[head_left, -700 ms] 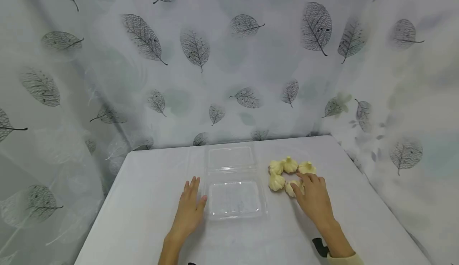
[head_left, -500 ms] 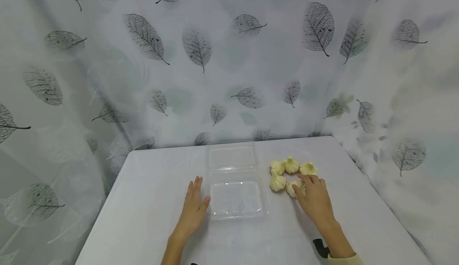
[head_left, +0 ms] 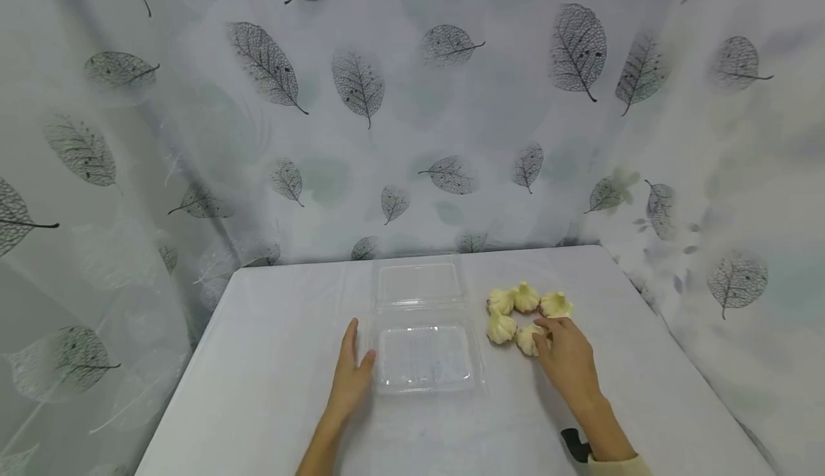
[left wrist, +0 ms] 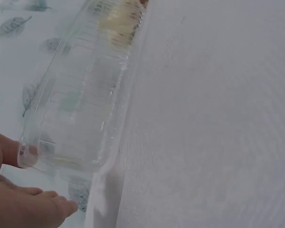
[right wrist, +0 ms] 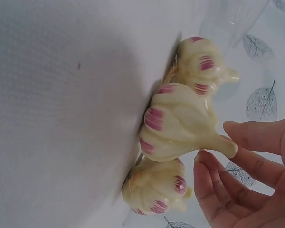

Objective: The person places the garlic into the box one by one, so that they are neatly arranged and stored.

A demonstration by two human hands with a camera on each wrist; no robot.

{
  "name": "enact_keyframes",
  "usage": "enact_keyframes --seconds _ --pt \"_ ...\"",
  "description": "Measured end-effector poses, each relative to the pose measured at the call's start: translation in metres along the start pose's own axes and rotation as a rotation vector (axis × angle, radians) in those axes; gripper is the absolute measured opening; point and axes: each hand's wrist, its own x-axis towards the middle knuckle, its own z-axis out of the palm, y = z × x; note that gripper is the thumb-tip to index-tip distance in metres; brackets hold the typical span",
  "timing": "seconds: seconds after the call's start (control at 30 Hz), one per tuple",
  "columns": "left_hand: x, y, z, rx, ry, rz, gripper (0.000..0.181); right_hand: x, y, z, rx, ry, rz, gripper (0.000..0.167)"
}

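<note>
Five-odd pale plastic-looking garlic bulbs are better told as several garlic bulbs (head_left: 501, 328), grouped in a ring on the table's right side, with purple streaks in the right wrist view. My right hand (head_left: 570, 361) is at the nearest garlic bulb (right wrist: 175, 126); thumb and forefinger close around its stem, and the bulb rests on the cloth. My left hand (head_left: 350, 383) is beside the left edge of a clear plastic clamshell box (head_left: 425, 358), fingers extended. In the left wrist view, one fingertip shows through the box's corner (left wrist: 28, 154).
The box's lid (head_left: 417, 283) lies opened toward the back. A white cloth covers the table (head_left: 277, 361). Leaf-printed curtains (head_left: 412, 125) hang behind and at both sides.
My right thumb and fingers have drawn closer together at the near bulb's stem. My left hand has turned and shifted slightly right, toward the box. The bulbs and box have stayed put.
</note>
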Motion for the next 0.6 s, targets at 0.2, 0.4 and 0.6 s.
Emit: enact_keyframes --seconds 0.2,0.4,0.6 --pt "0.0015 -0.0019 0.0024 -0.217 0.006 -0.049 0.068 0.0004 -0.002 -0.0013 0.04 -0.011 0.038 0.024" --pt "-0.0009 -0.0001 0.0047 -0.289 0.034 -0.046 0.065 0.0004 -0.0037 -0.0012 0.048 0.002 0.054 0.021" --pt "-0.0027 0.0009 0.0058 -0.455 0.016 -0.062 0.065 0.0019 -0.0021 -0.0008 0.047 0.018 0.065 0.02"
